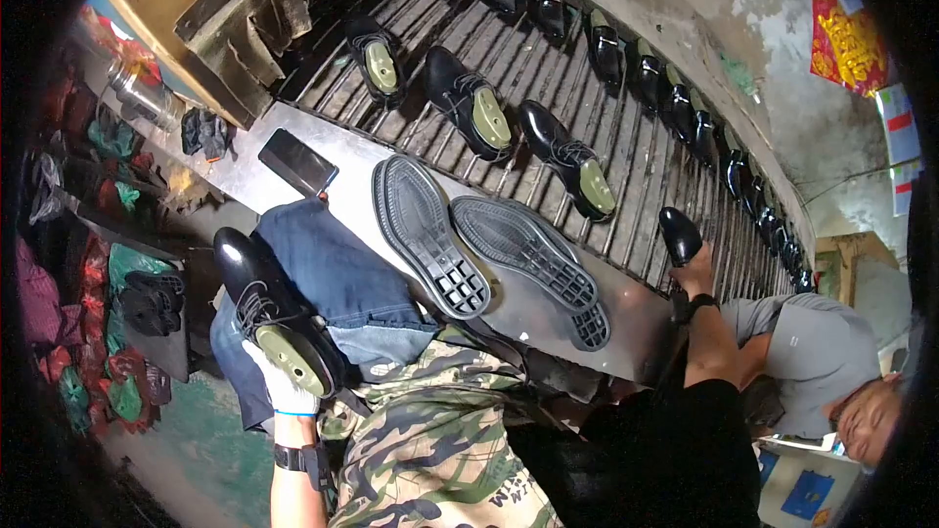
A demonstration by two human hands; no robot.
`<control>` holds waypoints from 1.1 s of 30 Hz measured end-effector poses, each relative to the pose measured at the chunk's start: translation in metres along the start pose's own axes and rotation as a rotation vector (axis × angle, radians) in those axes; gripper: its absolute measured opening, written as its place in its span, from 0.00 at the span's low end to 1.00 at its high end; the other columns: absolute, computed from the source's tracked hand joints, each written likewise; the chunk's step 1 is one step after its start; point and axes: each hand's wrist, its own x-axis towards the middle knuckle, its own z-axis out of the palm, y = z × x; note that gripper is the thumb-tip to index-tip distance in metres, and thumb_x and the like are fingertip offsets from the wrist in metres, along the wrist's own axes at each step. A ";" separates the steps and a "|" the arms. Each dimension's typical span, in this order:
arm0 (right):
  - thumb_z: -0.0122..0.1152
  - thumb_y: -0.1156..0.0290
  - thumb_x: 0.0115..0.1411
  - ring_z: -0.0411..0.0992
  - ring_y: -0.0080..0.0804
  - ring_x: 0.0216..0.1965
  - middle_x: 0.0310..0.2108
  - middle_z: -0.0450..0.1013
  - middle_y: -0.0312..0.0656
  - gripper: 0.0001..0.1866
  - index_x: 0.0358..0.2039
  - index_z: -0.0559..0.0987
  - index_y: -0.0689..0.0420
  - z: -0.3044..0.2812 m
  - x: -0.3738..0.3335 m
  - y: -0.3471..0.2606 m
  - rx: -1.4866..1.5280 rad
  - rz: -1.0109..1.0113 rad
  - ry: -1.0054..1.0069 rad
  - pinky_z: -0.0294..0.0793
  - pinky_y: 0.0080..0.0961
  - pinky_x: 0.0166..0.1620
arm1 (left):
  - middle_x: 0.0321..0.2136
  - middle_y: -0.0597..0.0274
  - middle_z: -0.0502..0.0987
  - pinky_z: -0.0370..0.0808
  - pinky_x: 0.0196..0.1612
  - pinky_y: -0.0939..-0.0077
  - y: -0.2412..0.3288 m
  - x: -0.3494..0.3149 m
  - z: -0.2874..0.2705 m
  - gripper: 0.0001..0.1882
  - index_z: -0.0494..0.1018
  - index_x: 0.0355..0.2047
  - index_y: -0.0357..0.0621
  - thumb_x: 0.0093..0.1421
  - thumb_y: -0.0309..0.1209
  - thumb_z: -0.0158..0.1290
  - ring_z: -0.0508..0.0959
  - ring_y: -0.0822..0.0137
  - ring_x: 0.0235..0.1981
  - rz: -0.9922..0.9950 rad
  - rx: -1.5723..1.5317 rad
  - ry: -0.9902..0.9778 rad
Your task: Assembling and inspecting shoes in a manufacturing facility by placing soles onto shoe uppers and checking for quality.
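Observation:
My left hand [282, 389], in a white glove, grips the heel end of a glossy black lace-up shoe [252, 279] with an olive-green shoe last inside. The shoe rests over my left leg, toe pointing away. My right hand [696, 272], bare, reaches out to the right and closes round the rear of another black shoe [679, 233] at the rack's near edge; my fingers partly hide it. Between my hands, two black rubber soles [425, 225] lie tread up on the metal ledge [626, 318], the right one [528, 249] overlapping a further sole.
Beyond the ledge, a slatted metal rack [558, 88] bears three lasted lace-up shoes [469, 103] and a far row of black shoes [650, 78]. A phone [298, 164] lies on the ledge. At right sits a person in grey [817, 362]; bagged goods [127, 293] crowd the left.

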 end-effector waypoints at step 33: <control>0.68 0.53 0.57 0.69 0.57 0.61 0.59 0.70 0.62 0.43 0.66 0.64 0.63 -0.137 -0.156 -0.417 1.938 -0.535 -1.268 0.69 0.53 0.65 | 0.51 0.41 0.77 0.80 0.54 0.55 -0.006 0.004 -0.015 0.39 0.66 0.61 0.42 0.70 0.64 0.35 0.80 0.47 0.49 -0.133 -0.147 -0.151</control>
